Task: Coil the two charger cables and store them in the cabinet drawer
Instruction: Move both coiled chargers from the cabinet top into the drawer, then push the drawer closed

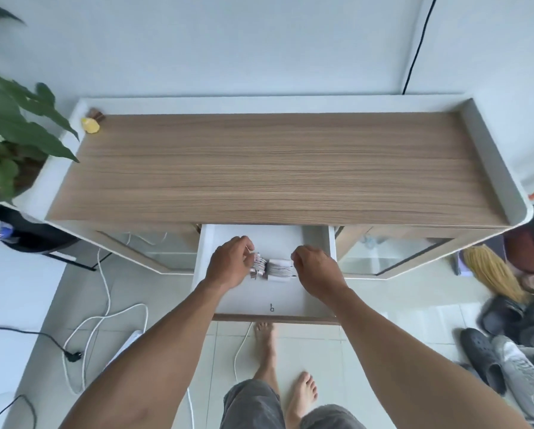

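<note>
Gaping drawer under wood-topped cabinet; tiled floor.

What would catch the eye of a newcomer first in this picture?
Two bare arms reach into the open white drawer at the centre. There the left hand holds a striped coil and the right hand touches a white coil, side by side. Above spreads the wooden cabinet top, a leafy plant at its left.

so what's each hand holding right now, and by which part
The left hand grips the left coiled cable by its left end; the right hand grips the right coiled cable by its right end, both inside the drawer.
</note>
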`<state>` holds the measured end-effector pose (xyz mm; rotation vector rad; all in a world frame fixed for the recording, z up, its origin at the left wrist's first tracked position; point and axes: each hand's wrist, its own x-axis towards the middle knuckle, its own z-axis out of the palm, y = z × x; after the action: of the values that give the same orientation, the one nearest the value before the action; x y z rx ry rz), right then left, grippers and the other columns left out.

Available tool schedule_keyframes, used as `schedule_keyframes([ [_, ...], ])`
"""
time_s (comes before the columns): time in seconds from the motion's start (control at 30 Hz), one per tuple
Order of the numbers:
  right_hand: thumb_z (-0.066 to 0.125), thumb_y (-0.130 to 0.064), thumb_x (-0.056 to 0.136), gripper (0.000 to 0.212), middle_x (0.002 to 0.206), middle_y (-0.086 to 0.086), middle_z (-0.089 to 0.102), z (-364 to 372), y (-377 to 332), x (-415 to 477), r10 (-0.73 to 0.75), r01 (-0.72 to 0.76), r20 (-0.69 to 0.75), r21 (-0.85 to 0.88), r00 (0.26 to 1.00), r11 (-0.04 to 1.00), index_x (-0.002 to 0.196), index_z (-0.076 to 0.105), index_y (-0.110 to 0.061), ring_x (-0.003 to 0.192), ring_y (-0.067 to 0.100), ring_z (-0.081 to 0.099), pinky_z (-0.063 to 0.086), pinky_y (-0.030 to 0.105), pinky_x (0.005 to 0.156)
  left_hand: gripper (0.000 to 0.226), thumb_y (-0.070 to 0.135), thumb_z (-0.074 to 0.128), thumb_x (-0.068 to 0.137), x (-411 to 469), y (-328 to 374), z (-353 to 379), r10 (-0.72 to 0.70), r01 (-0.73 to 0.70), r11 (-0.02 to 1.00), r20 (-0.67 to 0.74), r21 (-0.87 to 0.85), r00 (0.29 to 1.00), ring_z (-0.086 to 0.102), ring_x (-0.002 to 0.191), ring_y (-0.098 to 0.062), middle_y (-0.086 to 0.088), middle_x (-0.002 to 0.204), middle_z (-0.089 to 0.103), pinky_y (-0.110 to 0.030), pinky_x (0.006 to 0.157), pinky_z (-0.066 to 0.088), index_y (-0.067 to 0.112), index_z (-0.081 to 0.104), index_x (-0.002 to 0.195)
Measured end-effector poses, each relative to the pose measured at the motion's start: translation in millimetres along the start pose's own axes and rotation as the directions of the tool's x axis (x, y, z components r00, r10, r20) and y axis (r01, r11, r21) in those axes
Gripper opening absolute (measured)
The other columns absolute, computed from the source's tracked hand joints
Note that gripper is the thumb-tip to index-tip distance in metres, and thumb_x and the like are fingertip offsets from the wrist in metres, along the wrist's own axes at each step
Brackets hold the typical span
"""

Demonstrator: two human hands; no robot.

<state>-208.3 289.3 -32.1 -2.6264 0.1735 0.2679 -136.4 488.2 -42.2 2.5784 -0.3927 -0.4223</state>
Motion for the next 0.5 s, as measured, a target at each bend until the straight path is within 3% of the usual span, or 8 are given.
schedule_keyframes([
  [0.1, 0.040, -0.026, 0.097, 0.025, 0.102, 0.004, 0.067, -20.2, -8.9, -12.0, -0.014, 0.013, -0.065, -0.010, 0.998, 1.000, 0.097, 0.062, -0.014, 0.090, 0.030, 0.062, 0.049, 0.036, 0.072, 0.004, 0.015, 0.062, 0.086, -11.9, 22.0, -19.6, 0.018, -0.018, 1.000, -0.051, 0.012, 0.999, 0.064, 0.080, -0.023, 0.002, 0.086, 0.068, -0.034, 0.071, 0.050, 0.018, 0.063, 0.089],
  [0.23, 0.044, -0.026, 0.094, 0.025, 0.103, 0.003, 0.069, -40.9, -24.3, -27.6, -0.042, 0.041, -0.093, -0.013, 0.995, 0.999, 0.097, 0.067, -0.017, 0.091, 0.030, 0.064, 0.050, 0.034, 0.073, 0.003, 0.017, 0.064, 0.084, -27.8, 45.8, -38.1, 0.069, -0.065, 0.997, -0.098, 0.049, 0.993, 0.063, 0.077, -0.020, 0.009, 0.077, 0.063, -0.031, 0.068, 0.050, 0.020, 0.063, 0.085],
  [0.4, 0.045, -0.027, 0.095, 0.025, 0.104, 0.003, 0.068, -54.6, -39.0, -46.3, -0.044, 0.041, -0.116, -0.031, 0.992, 0.999, 0.101, 0.067, -0.017, 0.093, 0.030, 0.063, 0.045, 0.032, 0.071, 0.003, 0.018, 0.062, 0.084, -46.9, 66.5, -48.6, 0.131, -0.123, 0.990, -0.147, 0.064, 0.980, 0.061, 0.075, -0.018, 0.011, 0.074, 0.060, -0.030, 0.066, 0.048, 0.022, 0.063, 0.084],
  [0.5, 0.045, -0.032, 0.095, 0.027, 0.101, 0.003, 0.068, -57.6, -44.2, -55.7, -0.020, 0.018, -0.123, -0.013, 0.992, 1.000, 0.099, 0.067, -0.017, 0.091, 0.030, 0.062, 0.044, 0.032, 0.070, 0.004, 0.021, 0.061, 0.086, -59.5, 69.3, -49.2, 0.099, -0.095, 0.995, -0.166, 0.029, 0.981, 0.063, 0.075, -0.020, 0.010, 0.076, 0.063, -0.030, 0.066, 0.048, 0.021, 0.061, 0.090],
])
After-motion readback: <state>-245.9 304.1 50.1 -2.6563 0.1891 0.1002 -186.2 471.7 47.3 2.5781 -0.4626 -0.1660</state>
